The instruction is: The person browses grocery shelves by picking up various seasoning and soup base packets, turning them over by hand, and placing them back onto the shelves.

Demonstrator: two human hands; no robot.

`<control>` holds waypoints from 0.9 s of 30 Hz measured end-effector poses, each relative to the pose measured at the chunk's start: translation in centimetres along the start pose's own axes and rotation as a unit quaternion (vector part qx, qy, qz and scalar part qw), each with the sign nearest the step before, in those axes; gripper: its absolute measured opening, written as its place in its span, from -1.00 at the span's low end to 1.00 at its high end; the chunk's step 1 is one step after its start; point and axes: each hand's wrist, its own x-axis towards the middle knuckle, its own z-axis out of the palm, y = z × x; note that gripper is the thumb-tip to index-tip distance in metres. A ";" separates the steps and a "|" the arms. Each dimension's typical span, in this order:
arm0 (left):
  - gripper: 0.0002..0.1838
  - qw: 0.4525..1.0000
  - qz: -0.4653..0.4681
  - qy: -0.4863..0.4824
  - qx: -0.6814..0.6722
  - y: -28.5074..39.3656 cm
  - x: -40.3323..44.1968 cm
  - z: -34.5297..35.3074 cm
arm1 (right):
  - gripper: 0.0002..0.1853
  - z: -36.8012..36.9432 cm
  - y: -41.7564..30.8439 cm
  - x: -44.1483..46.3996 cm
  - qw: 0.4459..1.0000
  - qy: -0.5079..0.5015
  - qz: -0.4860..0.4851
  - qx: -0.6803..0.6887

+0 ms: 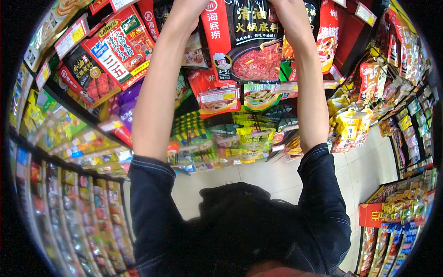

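Both my arms stretch up to the top edge of the view, on either side of a black and red hot pot base packet (251, 41) with a picture of a filled pot on its front. At the packet's upper left is my left hand (191, 5), cut off by the frame so that its fingers do not show. My right hand (290, 13) overlaps the packet's upper right, its fingers also out of view. Whether either hand grips the packet cannot be made out. Behind and below hang a red seasoning packet (213, 87) and a green one (261, 98).
A red hot pot base packet (124, 46) hangs at left beside a black one (90, 76). Price tags (71, 36) line the rack edges. Yellow pouches (353, 127) hang at right. Shelves of goods (69, 203) flank the tiled floor (249, 175).
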 end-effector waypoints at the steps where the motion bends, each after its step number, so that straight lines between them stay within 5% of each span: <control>1: -0.70 0.999 0.018 0.024 0.030 -0.5 0.2 0.0 | -0.63 -0.3 0.1 -0.1 0.999 -0.002 0.024 -0.044; 5: -0.64 0.941 0.172 0.093 0.275 0.6 -1.9 1.4 | -0.64 -0.3 0.8 0.1 0.988 0.029 -0.028 -0.148; 11: -0.66 0.709 0.373 0.151 0.579 -1.1 -7.8 2.5 | -0.67 0.6 1.3 0.3 0.972 0.084 -0.069 -0.210; 12: -0.61 0.782 0.315 0.085 0.531 -1.2 -9.1 2.9 | -0.68 0.6 1.5 0.1 0.974 0.089 -0.090 -0.190; 14: -0.58 0.773 0.284 0.036 0.566 -1.8 -10.0 3.1 | -0.64 0.5 1.7 -0.5 0.968 0.110 -0.110 -0.198; 16: -0.48 0.733 0.390 0.088 0.550 -4.1 -9.0 3.0 | -0.62 -0.7 0.8 -2.7 0.984 0.094 -0.019 -0.149; 17: -0.36 0.758 0.343 0.051 0.552 -4.5 -9.3 2.6 | -0.61 -1.2 0.5 -4.1 0.983 0.112 -0.006 -0.148; 18: -0.40 0.749 0.330 0.063 0.571 -4.9 -9.2 2.3 | -0.64 -2.4 1.3 -5.8 0.984 0.141 -0.080 -0.073; 23: -0.31 0.751 0.265 0.069 0.601 -5.6 -10.7 3.6 | -0.73 -14.0 4.7 -10.5 0.900 0.302 -0.136 -0.285; 26: -0.27 0.808 0.243 0.072 0.532 -4.9 -13.6 5.3 | -0.37 -18.4 8.6 -10.3 0.865 0.205 -0.082 -0.450; 27: -0.30 0.828 0.246 0.070 0.498 -4.7 -15.3 5.9 | -0.07 -18.8 10.0 -10.4 0.865 0.141 -0.079 -0.474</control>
